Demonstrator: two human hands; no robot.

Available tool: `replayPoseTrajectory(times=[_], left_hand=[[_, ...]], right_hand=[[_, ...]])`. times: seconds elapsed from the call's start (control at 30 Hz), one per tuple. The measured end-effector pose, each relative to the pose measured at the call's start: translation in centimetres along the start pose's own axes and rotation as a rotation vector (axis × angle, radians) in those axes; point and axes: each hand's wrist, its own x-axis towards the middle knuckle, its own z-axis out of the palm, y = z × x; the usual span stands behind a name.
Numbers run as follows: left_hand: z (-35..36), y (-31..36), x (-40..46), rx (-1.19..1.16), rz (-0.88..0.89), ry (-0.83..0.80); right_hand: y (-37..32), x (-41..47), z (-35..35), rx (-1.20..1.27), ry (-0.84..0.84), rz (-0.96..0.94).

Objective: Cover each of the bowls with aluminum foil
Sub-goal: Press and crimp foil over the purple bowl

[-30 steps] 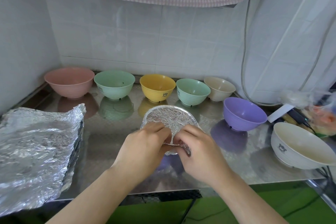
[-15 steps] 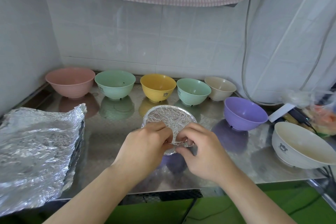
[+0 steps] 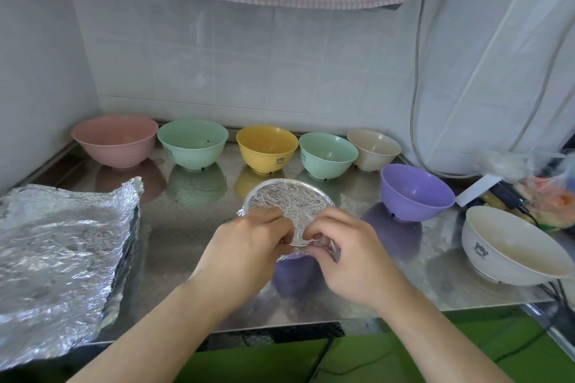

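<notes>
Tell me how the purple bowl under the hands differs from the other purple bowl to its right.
The foil-covered purple bowl has crinkled aluminium foil stretched over its mouth; the open purple bowl is uncovered and looks empty. The left hand and right hand pinch foil at the covered bowl's near rim; nothing touches the open one. The covered bowl stands nearer the counter's front edge. Both are purple and upright.

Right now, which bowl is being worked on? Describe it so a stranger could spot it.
On the steel counter, in front of the back row of bowls, both hands meet over one bowl. It is purple and the only one capped with crinkled foil.
</notes>
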Motion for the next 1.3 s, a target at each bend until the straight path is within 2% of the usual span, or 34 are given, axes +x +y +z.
replayPoseTrajectory(times=[0.23,0.47,0.67,0.83,1.07,1.3], left_hand=[[-0.7,-0.2,-0.4,-0.031,-0.002,-0.021],[-0.1,-0.5,-0.1,-0.009,-0.011,-0.026],[-0.7,-0.3,-0.4,-0.072,0.008,-0.032],[0.3,0.1,-0.1,-0.027,0.01,-0.037],[-0.4,-0.3,-0.2,-0.018,-0.036,-0.029],[0.3,0.4,0.0,-0.008,-0.005,-0.024]], right_hand=[[-0.1,0.0,0.2,-0.122,0.029,-0.028],[-0.1,0.2,0.5,-0.011,0.0,-0.026],[0.3,0.0,0.5,-0.062,0.033,-0.032],[-0.1,0.1,0.8,-0.024,0.015,-0.031],[0.2,-0.7,0.0,-0.187,0.091,0.0],[-0.1,-0.4,0.7,-0.061,0.024,-0.007]])
